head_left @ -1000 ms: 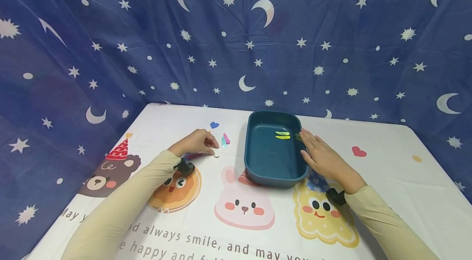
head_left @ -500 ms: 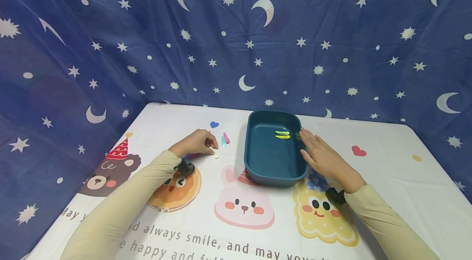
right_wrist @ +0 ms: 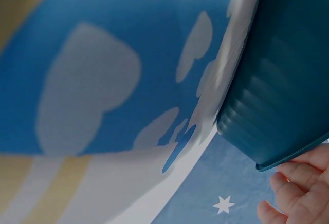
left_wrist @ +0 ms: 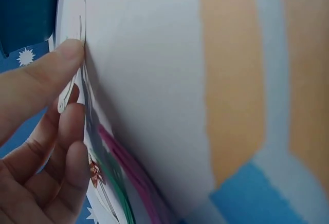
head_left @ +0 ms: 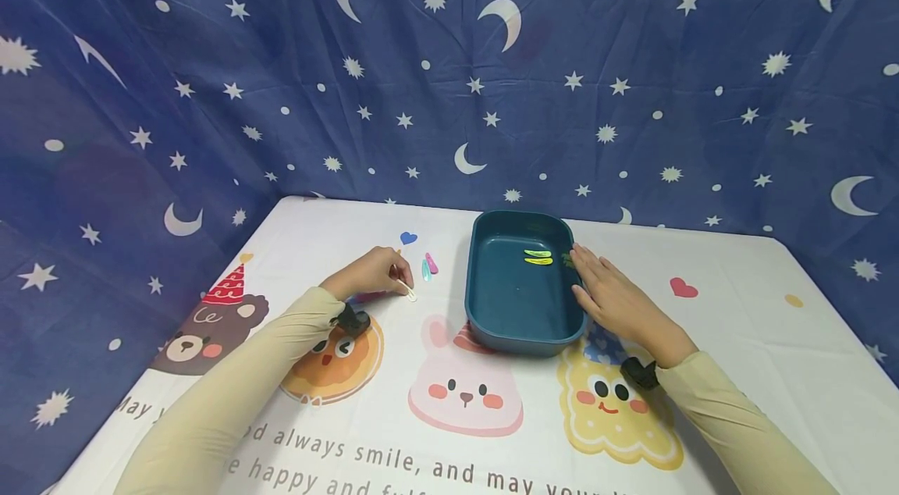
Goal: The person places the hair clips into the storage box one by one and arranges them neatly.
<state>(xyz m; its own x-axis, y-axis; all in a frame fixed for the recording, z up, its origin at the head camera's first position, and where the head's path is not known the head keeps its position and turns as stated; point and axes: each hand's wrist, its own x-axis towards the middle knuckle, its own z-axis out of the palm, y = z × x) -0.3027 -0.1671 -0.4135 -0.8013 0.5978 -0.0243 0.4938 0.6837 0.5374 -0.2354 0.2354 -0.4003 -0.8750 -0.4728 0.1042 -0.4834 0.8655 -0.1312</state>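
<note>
The left hand [head_left: 375,272] pinches a white hair clip [head_left: 411,295] between its thumb and fingers. It holds on with just the tips, maybe because the clip is so thin and flat that a big grab would not work well. One end of the clip pokes out past the thumb, on the side nearer the dark blue bin [head_left: 525,343].

The right hand [head_left: 618,304] has straight fingers and is not curled round anything. Its fingers touch the bin's right rim, probably to stop the bin from sliding. The bin sits near the middle of the far edge of the counter [head_left: 758,284], between the two hands, so both can get to it easily.

The white clip is right at the left hand's fingertips, left of the bin and well apart from it. It is hard to tell if the clip touches the counter. Just beyond those fingertips, toward the far edge, a pink clip [head_left: 431,264] and a light green clip [head_left: 425,270] lie close together, so they are easy to reach. Inside the bin, two yellow clips [head_left: 539,261] lie side by side near the right wall.
</note>
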